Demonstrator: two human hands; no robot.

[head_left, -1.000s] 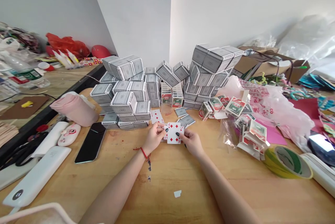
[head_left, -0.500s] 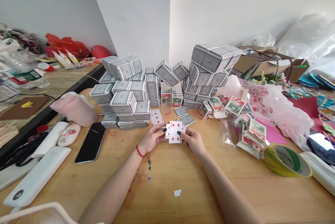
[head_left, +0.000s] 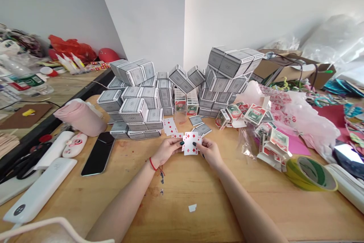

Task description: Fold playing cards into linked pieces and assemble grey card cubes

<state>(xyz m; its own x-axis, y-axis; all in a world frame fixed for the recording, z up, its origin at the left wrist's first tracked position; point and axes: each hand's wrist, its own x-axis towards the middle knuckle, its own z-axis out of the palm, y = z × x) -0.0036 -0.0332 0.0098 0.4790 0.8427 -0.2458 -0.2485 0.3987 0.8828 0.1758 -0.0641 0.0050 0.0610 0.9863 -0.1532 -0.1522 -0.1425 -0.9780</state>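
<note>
My left hand [head_left: 166,151] pinches the left edge of a few playing cards, its thumb on the face side. From the right, my right hand [head_left: 209,152] grips the same playing cards [head_left: 191,143], thumb on the front card, which shows red diamonds. Cards behind peek out at both sides. Just beyond my left fingers, loose face-up playing cards [head_left: 170,126] lie on the table, one lower card partly hidden behind my hand. Face-down grey cards [head_left: 201,129] lie beyond my right hand. Behind them stand grey boxes [head_left: 133,110] folded from cards, stacked in blocks.
On the left lie a phone [head_left: 98,154], a white power bank [head_left: 41,190] and a pink roll [head_left: 81,118]. Opened card packs [head_left: 275,142], yellow tape [head_left: 312,173] and a plastic bag [head_left: 301,118] are on the right. A paper scrap [head_left: 192,208] sits between my forearms.
My left fingers have shifted slightly on the cards, and the cards are now closer together. Another face-up card edge shows just beyond my left hand.
</note>
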